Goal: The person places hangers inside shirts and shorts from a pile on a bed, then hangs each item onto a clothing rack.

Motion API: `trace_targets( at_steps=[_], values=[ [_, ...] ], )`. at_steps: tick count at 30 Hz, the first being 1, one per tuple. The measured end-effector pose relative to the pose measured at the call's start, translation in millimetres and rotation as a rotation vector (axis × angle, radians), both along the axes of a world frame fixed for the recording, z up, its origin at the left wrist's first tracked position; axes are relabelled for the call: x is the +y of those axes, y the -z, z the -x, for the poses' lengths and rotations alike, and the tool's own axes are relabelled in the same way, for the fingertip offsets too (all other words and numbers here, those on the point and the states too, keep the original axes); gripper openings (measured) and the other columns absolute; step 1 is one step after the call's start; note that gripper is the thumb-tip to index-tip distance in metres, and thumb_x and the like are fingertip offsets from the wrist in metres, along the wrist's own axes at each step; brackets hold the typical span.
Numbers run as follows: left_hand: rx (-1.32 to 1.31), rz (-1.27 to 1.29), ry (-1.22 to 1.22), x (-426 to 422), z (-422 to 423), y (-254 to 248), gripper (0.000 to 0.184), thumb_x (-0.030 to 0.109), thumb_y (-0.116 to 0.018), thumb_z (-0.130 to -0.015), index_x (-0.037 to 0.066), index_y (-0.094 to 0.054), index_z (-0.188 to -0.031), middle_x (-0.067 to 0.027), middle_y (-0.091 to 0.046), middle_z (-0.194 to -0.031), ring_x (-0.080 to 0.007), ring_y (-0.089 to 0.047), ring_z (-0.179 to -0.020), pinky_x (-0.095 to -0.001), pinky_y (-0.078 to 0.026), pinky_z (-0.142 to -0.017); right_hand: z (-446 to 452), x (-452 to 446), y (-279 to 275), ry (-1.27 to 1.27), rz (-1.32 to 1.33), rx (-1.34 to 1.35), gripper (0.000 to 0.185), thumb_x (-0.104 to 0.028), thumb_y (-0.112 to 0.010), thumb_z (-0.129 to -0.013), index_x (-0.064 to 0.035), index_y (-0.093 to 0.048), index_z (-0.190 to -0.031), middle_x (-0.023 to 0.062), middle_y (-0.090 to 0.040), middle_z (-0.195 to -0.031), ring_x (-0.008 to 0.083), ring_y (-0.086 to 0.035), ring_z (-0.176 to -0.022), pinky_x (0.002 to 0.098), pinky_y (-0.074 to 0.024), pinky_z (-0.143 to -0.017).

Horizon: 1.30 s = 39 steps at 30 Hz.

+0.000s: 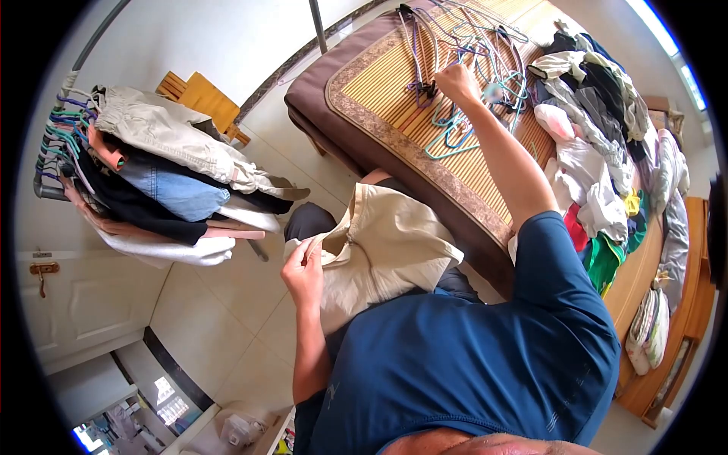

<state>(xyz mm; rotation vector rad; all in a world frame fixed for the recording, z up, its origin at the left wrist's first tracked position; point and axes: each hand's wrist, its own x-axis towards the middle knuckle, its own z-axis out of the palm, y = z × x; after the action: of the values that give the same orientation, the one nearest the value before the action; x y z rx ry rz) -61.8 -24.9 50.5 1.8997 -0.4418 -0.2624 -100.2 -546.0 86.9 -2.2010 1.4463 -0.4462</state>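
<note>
Beige trousers or shorts (387, 243) lie over my lap. My left hand (303, 273) pinches their edge near the waistband, at the left side of the garment. My right arm reaches out over the bed, where my right hand (457, 82) is closed at a pile of tangled hangers (455, 140). The fingers are small in view, and what they hold cannot be made out for certain. Hangers in blue, teal, white and purple spread around and behind that hand on the bamboo mat (379, 83).
On the left, a rack (47, 186) bears clothes (163, 152) on hangers. A wooden stool (203, 102) stands behind it. Heaped clothes (591, 174) cover the bed's right side. A door (98, 303) is at the lower left.
</note>
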Motion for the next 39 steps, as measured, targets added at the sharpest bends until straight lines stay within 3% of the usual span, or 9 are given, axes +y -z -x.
trace_targets(
  at_steps=[2,16,18,19,20,23,26,34,39],
  values=[
    [0.015,0.005,0.004,-1.1,0.4,0.8,0.021,0.010,-0.076,-0.098,-0.004,-0.077,-0.114,-0.0070,-0.079,-0.094,-0.0102,-0.069,-0.084,-0.0281,-0.056,-0.077,4.4,12.0,-20.6,-0.084,-0.068,0.154,0.036,-0.034,-0.066,-0.086,0.0006,-0.075,-0.080,0.0147,-0.075,-0.081,0.0279,-0.073,-0.080,0.0431,-0.0577,-0.073],
    [0.024,0.010,-0.046,6.4,4.6,11.7,0.025,0.000,-0.073,-0.092,-0.002,-0.075,-0.117,-0.0065,-0.077,-0.097,-0.0110,-0.069,-0.085,-0.0284,-0.056,-0.079,2.9,-3.6,-32.4,-0.152,-0.288,0.013,0.035,-0.028,-0.063,-0.088,0.0034,-0.072,-0.075,0.0125,-0.074,-0.072,0.0185,-0.074,-0.064,0.0335,-0.0634,-0.066],
    [0.017,-0.005,-0.058,5.7,6.3,11.3,0.025,0.000,-0.073,-0.092,-0.001,-0.075,-0.117,-0.0055,-0.076,-0.095,-0.0104,-0.068,-0.083,-0.0283,-0.056,-0.077,7.1,-7.2,-30.8,-0.075,-0.395,-0.164,0.030,-0.023,-0.064,-0.089,0.0049,-0.071,-0.079,0.0139,-0.075,-0.075,0.0184,-0.074,-0.063,0.0311,-0.0634,-0.060],
    [0.008,-0.023,-0.069,5.1,6.7,9.3,0.026,0.000,-0.072,-0.092,-0.001,-0.074,-0.117,-0.0044,-0.075,-0.094,-0.0099,-0.066,-0.081,-0.0281,-0.055,-0.075,8.1,-7.8,-29.7,-0.032,-0.483,-0.226,0.024,-0.023,-0.066,-0.092,-0.0022,-0.066,-0.081,0.0057,-0.070,-0.070,0.0139,-0.071,-0.056,0.0279,-0.0576,-0.047],
    [0.006,-0.023,-0.065,3.5,7.3,7.3,0.026,0.000,-0.072,-0.092,-0.001,-0.074,-0.117,-0.0044,-0.075,-0.094,-0.0099,-0.066,-0.081,-0.0281,-0.055,-0.075,10.5,-8.3,-28.5,-0.029,-0.483,-0.228,0.024,-0.023,-0.066,-0.092,-0.0022,-0.066,-0.081,0.0057,-0.070,-0.070,0.0139,-0.071,-0.056,0.0279,-0.0576,-0.047],
    [-0.006,0.012,-0.080,-0.8,8.0,4.0,0.027,-0.002,-0.071,-0.089,0.000,-0.075,-0.115,-0.0017,-0.071,-0.086,-0.0093,-0.061,-0.074,-0.0279,-0.053,-0.070,19.4,-30.7,-10.4,0.020,-1.036,-0.672,0.021,-0.016,-0.064,-0.099,-0.0066,-0.054,-0.083,0.0011,-0.057,-0.068,0.0099,-0.060,-0.055,0.0300,-0.0563,-0.049],
    [-0.082,-0.015,-0.045,1.4,6.9,3.7,0.029,-0.005,-0.069,-0.084,0.000,-0.077,-0.112,-0.0010,-0.066,-0.081,-0.0109,-0.058,-0.071,-0.0284,-0.051,-0.067,26.6,-27.2,-14.4,-0.045,-1.134,-0.794,0.022,-0.017,-0.064,-0.103,-0.0082,-0.053,-0.086,0.0003,-0.056,-0.072,0.0083,-0.060,-0.059,0.0301,-0.0540,-0.048],
    [-0.140,0.021,-0.065,5.8,6.7,7.9,0.027,-0.009,-0.063,-0.082,0.001,-0.077,-0.103,-0.0071,-0.068,-0.103,-0.0162,-0.064,-0.083,-0.0294,-0.053,-0.076,40.0,17.5,-28.1,-0.079,-1.055,-0.887,0.017,-0.018,-0.050,-0.111,-0.0020,-0.056,-0.110,0.0112,-0.072,-0.093,0.0135,-0.067,-0.067,0.0297,-0.0598,-0.055],
    [-0.067,0.004,-0.049,1.6,7.9,2.4,0.023,-0.012,-0.061,-0.086,-0.003,-0.076,-0.102,-0.0044,-0.070,-0.102,-0.0119,-0.067,-0.090,-0.0266,-0.054,-0.082,51.9,13.4,-18.0,-0.157,-1.271,-1.057,0.017,-0.015,-0.049,-0.111,-0.0028,-0.059,-0.115,0.0006,-0.059,-0.079,0.0063,-0.049,-0.056,0.0232,-0.0435,-0.046]
  ],
)
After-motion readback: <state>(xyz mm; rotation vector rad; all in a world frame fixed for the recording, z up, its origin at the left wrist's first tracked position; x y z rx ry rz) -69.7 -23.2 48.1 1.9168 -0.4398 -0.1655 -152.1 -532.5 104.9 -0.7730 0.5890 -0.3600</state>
